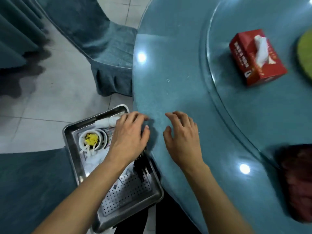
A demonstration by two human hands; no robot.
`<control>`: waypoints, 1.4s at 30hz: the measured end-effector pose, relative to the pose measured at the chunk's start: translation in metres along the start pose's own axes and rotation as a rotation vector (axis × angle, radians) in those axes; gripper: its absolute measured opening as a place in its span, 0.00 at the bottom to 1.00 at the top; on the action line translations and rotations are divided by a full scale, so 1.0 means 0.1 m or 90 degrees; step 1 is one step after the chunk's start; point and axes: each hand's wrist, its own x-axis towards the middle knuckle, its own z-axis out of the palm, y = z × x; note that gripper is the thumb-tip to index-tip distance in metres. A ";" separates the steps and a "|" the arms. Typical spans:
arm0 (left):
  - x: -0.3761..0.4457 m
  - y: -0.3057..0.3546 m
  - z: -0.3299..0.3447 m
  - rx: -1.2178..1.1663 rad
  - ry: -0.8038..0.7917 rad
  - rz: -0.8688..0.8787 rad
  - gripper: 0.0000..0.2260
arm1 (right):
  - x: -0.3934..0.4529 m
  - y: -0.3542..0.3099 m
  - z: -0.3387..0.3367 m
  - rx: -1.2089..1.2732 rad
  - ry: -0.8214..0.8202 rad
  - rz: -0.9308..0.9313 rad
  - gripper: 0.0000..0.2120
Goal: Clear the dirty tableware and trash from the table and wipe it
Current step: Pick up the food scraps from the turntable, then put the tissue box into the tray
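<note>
**At bench edge: both hands empty, tray loaded below**

On the round teal bench (177,73) sits a glass turntable (253,115) carrying a red tissue box (257,58), one white tissue poking out. A yellow-green disc (305,54) is cut off at the right edge; a blurred dark red object (297,181) lies near right. Teal-covered chairs (104,53) stand left on the grey tiled floor (50,102).

Nothing blocks either hand. Left hand (130,137) hovers over the bench rim and tray, fingers loosely curled, gripping nothing. Right hand (182,141) is over the bench surface, fingers spread and relaxed; contact unclear.

Steel tray (70,142) sits beside the bench edge, lower down: rectangular, rounded corners, perforated insert. It holds a white bowl (92,139) with yellow food scraps, white spoons, crumpled white paper (98,159), a white cup (106,123) on its side and dark chopsticks (140,166).
</note>
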 end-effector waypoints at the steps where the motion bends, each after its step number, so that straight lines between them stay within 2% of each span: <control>1: 0.06 0.14 0.02 -0.004 -0.002 0.009 0.13 | 0.01 0.11 -0.10 0.001 0.009 0.013 0.19; 4: 0.27 0.52 0.10 -0.008 -0.012 0.051 0.13 | 0.06 0.45 -0.39 0.001 0.030 0.050 0.19; 8: 0.61 0.97 0.21 -0.002 -0.027 0.094 0.19 | 0.14 0.85 -0.69 -0.002 0.070 0.093 0.19; 15: 1.52 1.83 0.47 0.018 -0.035 0.171 0.21 | 0.43 1.66 -1.08 0.006 0.125 0.172 0.21; 20: 2.29 2.28 0.66 0.048 -0.042 0.186 0.17 | 0.75 2.08 -1.26 0.047 0.165 0.211 0.22; 25: 2.94 2.53 0.75 0.003 -0.066 0.130 0.25 | 1.04 2.40 -1.35 0.098 0.155 0.294 0.25; 29: 3.37 2.52 0.74 -0.038 -0.117 0.062 0.30 | 1.14 2.57 -1.33 0.201 0.076 0.385 0.30; 32: 3.49 2.61 0.71 -0.177 -0.159 -0.005 0.30 | 1.18 2.62 -1.29 0.329 0.048 0.431 0.32; 34: 3.47 2.69 0.72 -0.267 -0.180 -0.025 0.28 | 1.20 2.62 -1.25 0.409 0.049 0.438 0.32; 38: 3.45 2.73 0.75 -0.346 -0.179 -0.055 0.24 | 1.21 2.57 -1.18 0.494 0.074 0.427 0.34; 42: 3.45 2.76 0.67 -0.401 -0.190 -0.097 0.29 | 1.23 2.59 -1.20 0.533 0.155 0.446 0.25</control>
